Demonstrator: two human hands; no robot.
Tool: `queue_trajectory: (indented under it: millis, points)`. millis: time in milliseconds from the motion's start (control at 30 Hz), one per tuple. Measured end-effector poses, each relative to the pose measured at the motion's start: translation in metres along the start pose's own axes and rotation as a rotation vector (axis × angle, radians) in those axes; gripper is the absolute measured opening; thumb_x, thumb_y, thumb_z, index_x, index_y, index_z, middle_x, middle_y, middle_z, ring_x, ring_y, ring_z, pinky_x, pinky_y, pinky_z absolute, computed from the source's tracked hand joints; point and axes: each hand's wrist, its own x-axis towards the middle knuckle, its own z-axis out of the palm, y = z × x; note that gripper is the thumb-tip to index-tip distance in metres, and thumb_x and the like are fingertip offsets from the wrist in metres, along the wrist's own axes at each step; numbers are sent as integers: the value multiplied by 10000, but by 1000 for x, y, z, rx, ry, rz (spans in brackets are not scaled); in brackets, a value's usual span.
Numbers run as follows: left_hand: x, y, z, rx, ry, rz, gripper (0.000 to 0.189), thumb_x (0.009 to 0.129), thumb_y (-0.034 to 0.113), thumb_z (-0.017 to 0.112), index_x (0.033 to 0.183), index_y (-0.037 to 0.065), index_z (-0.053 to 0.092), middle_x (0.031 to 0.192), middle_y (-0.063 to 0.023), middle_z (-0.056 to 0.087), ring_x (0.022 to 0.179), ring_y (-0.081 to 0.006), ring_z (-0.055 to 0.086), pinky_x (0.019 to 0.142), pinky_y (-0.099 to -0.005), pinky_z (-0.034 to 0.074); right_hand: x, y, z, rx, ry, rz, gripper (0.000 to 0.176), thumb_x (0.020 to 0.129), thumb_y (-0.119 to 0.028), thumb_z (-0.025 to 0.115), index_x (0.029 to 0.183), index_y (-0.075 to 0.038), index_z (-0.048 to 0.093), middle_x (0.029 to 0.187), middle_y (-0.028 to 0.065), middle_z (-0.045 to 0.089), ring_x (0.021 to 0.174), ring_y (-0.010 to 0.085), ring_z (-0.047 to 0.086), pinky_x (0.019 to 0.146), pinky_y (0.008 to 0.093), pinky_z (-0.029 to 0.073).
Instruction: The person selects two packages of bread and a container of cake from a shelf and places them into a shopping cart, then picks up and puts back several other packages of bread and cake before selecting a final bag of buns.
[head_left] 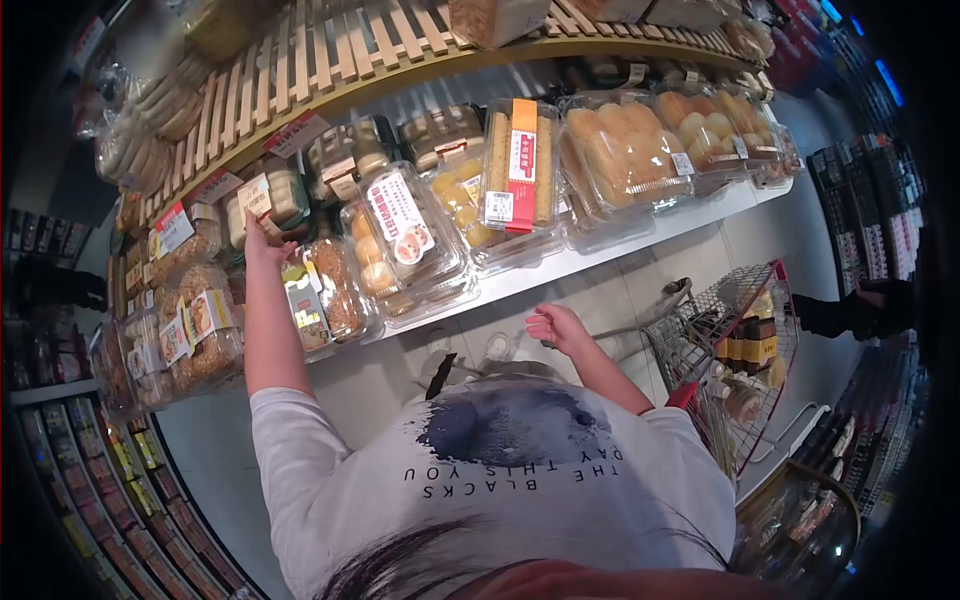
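Note:
My left hand (266, 246) reaches up to a pack of pale buns (280, 205) in a dark green tray with a clear lid. Its fingers are apart, with one fingertip by the pack's cream label. Just below this hand lies a clear box of nut-topped bread (335, 285) with a grey and yellow label. My right hand (558, 328) hangs in front of the shelf over the floor, its fingers loosely bent and apart, holding nothing. Between the two hands sits a clear box of round buns (400, 240) with a large white label.
A yellow and red labelled box of long pastries (520, 165) and boxed bread rolls (625, 150) stand further right on the white shelf (690, 215). Above runs a slatted wooden shelf (320, 60). A wire shopping cart (740, 360) with goods stands at right; another person's dark sleeve (835, 315) is beside it.

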Motion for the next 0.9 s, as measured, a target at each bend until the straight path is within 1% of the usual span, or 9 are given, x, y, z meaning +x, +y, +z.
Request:
queue_trajectory:
  millis: [133,333,433,533,633,767,800,867,900]
  points:
    - [14,-6,0,-29,-98,76,635,812,529,493,1273,109,370,1315,-146,365,1201,-367,325,928,-558,315,-15,5,2,57,64,-35,229,837,-205,510,939,-1,507,846,164,614,697,235,625,597,306,535]
    - [29,-11,-18,-235,-159,71,431,836,366,554,1169,106,464,1178,-138,486,1085,-344,464,914,-574,340,-23,9,26,147,67,-92,219,845,-181,494,955,9,503,855,169,616,687,232,625,583,299,535]
    - [8,-13,-25,-238,-171,35,421,825,343,579,1143,85,480,1132,-144,506,1041,-328,493,880,-532,402,-35,-14,64,47,86,-222,215,852,-160,489,974,17,500,858,162,614,707,220,622,611,298,528]
    - [-27,-20,-37,-267,-259,-52,410,818,349,584,1119,87,491,1106,-137,518,1018,-308,507,842,-507,434,-53,-45,111,-32,130,-544,214,861,-140,487,995,26,497,863,150,611,749,209,616,675,304,512]
    - [-74,-40,-54,-258,-360,-98,418,822,353,576,1144,109,470,1129,-123,517,1042,-280,508,837,-490,442,-80,-74,157,-98,-21,-767,224,863,-134,494,1010,35,496,854,137,609,779,204,609,731,307,491]
    - [-131,-73,-65,-293,-523,-90,359,861,247,534,1162,77,434,1144,-101,514,1032,-227,530,856,-425,456,-87,-83,208,-189,-464,-661,394,845,-156,535,1185,-12,398,1034,156,556,915,215,579,753,334,492]
    - [-139,-79,-65,-229,-576,-32,384,860,206,531,1184,63,382,1149,-111,502,1036,-224,528,852,-394,462,-85,-81,221,-253,-495,-615,651,785,-328,629,1262,-26,303,1155,172,487,1014,259,537,816,354,469]
    - [-153,-91,-61,-97,-677,84,455,857,124,524,1230,34,278,1159,-130,476,1043,-216,525,844,-331,474,-78,-69,246,-221,-453,-695,738,730,-356,684,1274,-44,294,1178,142,476,1034,242,521,825,335,461]
    - [-154,-100,-57,-4,-677,142,458,836,117,539,1224,38,308,1046,-88,548,877,-159,585,651,-262,512,-75,-63,256,-203,-430,-733,782,702,-370,711,1279,-54,289,1189,127,471,1045,233,513,829,326,458]
